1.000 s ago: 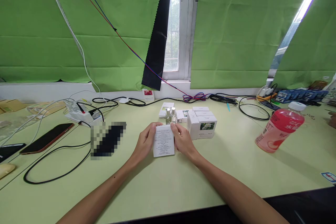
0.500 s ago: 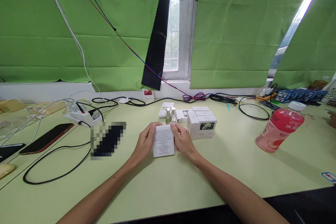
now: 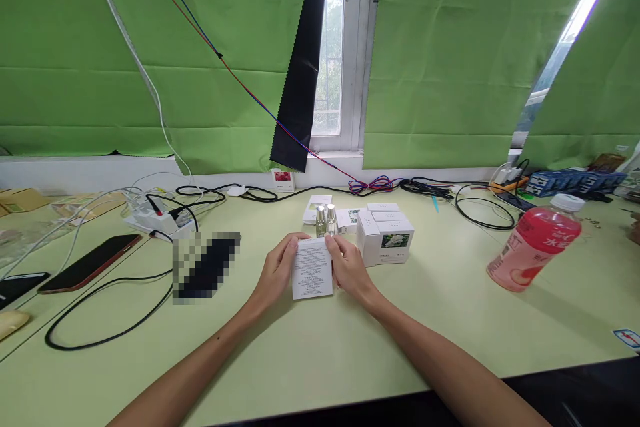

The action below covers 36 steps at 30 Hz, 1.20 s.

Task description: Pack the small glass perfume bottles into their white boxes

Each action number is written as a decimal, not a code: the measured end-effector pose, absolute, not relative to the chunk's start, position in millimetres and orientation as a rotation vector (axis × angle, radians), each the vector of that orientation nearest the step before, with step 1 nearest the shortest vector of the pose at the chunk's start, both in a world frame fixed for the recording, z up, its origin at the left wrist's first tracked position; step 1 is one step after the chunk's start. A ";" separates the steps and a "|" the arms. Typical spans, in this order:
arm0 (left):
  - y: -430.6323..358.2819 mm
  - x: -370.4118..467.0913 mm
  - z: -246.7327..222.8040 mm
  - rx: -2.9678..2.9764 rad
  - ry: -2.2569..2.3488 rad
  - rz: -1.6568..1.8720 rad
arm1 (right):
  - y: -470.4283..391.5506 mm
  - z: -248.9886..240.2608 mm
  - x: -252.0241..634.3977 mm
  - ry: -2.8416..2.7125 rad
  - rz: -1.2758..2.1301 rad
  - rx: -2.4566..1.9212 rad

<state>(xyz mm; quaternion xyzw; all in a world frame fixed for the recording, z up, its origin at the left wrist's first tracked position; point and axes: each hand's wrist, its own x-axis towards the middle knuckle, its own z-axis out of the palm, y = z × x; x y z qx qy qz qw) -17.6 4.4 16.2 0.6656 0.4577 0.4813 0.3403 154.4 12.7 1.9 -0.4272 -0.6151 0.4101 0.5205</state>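
Observation:
A small white box (image 3: 312,270) with fine printed text facing me is held between both hands above the table. My left hand (image 3: 278,267) grips its left edge, thumb near the top corner. On the other side, my right hand (image 3: 350,268) pinches the upper right edge. Just behind the box stand two small glass bottles with silvery caps, the left one (image 3: 321,221) and the right one (image 3: 331,220). A group of white boxes (image 3: 367,240), one showing a white flower picture, sits right of my right hand. White cards (image 3: 311,209) lie behind the bottles.
A pink drink bottle (image 3: 535,247) stands at the right. Left are a power strip (image 3: 157,219), a phone (image 3: 90,263), looping black cable (image 3: 113,345) and a pixelated dark object (image 3: 207,267). Bundled cables (image 3: 370,185) run along the wall.

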 end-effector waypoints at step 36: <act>7.8 -21.0 12.3 1.773 1.174 1.248 | 14.3 -0.5 154.0 -1.485 0.959 -1.020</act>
